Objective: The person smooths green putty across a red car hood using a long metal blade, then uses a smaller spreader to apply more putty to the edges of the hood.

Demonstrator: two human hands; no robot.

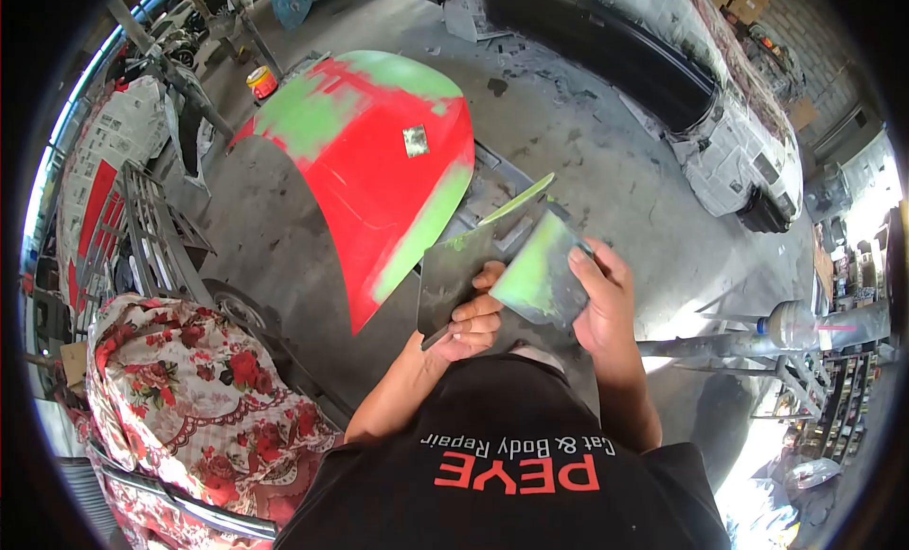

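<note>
My left hand (pixel 476 321) grips a dark flat board (pixel 445 290) from behind, its fingers curled over the near side. Bright green filler paste (pixel 519 199) lies along the board's far edge. A broad putty spreader (pixel 542 275), smeared with green paste on its face, is in my right hand (pixel 606 290), thumb pressed against its side. Both tools are close together in front of my chest. Beyond them lies a red car body panel (pixel 379 176) with green filler patches (pixel 312 119) on it. A small square piece (pixel 415 141) rests on the panel.
A red and yellow can (pixel 261 81) stands beyond the panel. Flowered cloth (pixel 189 389) covers something at left, near a metal rack (pixel 151 228). At upper right is a dark bumper (pixel 625 53) with newspaper masking (pixel 724 162). A metal stand (pixel 795 380) is on the right.
</note>
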